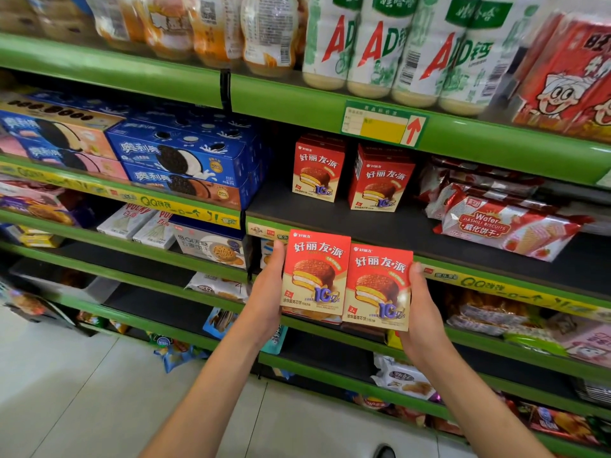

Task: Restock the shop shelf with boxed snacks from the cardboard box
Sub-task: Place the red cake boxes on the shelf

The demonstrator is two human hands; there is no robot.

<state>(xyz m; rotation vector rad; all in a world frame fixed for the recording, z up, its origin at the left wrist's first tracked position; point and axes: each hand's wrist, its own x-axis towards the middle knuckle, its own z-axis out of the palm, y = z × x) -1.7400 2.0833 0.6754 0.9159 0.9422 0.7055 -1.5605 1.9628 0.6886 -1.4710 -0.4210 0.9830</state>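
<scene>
I hold two red chocolate-pie boxes upright and side by side in front of the shelf edge. My left hand [269,285] grips the left box [315,272] by its left side. My right hand [421,312] grips the right box [378,289] by its right side. Both fronts face me. Two more of the same red boxes [318,170] [380,180] stand at the back of the dark shelf [330,216] above my hands, with bare shelf in front of them. The cardboard box is out of view.
Blue cookie boxes [185,160] fill the shelf to the left. Red wafer packs [506,226] lie to the right. White drink bottles [380,44] stand on the green shelf above. Lower shelves hold mixed snack packs. Pale floor tiles [82,391] lie below left.
</scene>
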